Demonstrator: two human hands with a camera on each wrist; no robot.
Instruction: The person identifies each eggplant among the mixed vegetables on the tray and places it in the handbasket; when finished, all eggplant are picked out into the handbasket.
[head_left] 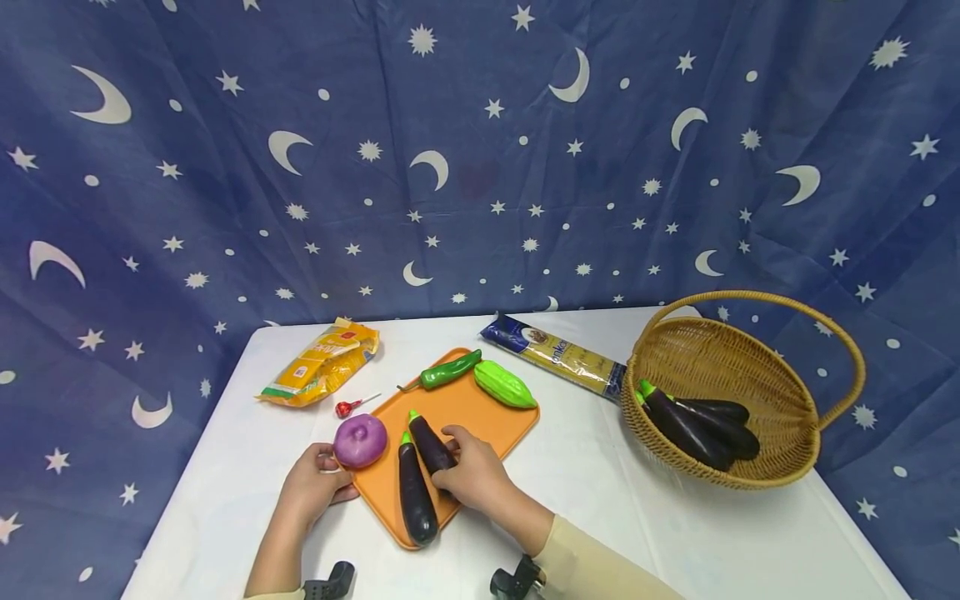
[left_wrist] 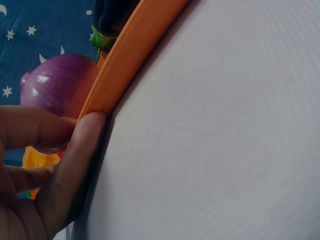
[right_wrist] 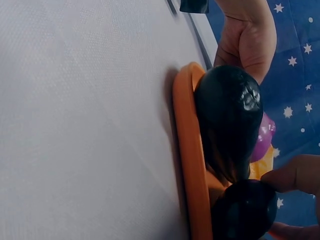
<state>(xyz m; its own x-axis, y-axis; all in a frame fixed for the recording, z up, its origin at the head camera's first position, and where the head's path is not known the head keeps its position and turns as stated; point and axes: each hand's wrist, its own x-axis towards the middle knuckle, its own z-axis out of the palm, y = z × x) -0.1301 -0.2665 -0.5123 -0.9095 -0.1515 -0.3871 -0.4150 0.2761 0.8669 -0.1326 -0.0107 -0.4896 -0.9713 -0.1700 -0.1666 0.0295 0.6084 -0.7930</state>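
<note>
An orange tray lies on the white table. My left hand pinches its left corner; in the left wrist view the thumb presses the outer side of the rim. A purple onion sits at that corner, beside these fingers. My right hand holds an eggplant by its rounded end, thumb and fingers on either side. A second eggplant lies alongside it on the tray. At the tray's far end are a green pepper and a bright green ridged starfruit.
On the right stands a wicker basket with a tall handle, with eggplants inside. A blue and yellow pasta packet reaches to the basket. Back left lie a yellow bag and a red lollipop. A starry curtain hangs behind.
</note>
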